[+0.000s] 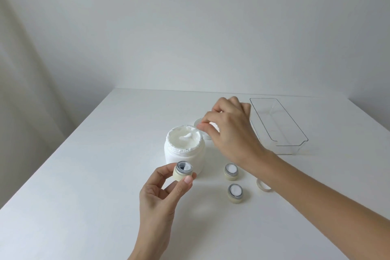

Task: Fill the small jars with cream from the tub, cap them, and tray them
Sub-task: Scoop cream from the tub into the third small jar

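An open white tub [184,155] of cream [186,140] stands mid-table. My left hand [160,196] holds a small pale-yellow jar [182,172] upright in front of the tub, gripped between thumb and fingers. It is uncapped, with a dab of cream inside. My right hand [232,137] hovers at the tub's right rim with fingertips pinched on a thin white tool, which is mostly hidden. Two more uncapped jars holding cream, one [231,172] behind the other [235,194], stand right of the tub. A clear, empty plastic tray [295,126] sits at the back right.
The tub's lid [198,122] lies behind the tub, partly hidden by my right hand. A pale cap [262,187] lies on the table under my right forearm. The white table meets a plain wall at the back, and its left edge drops off.
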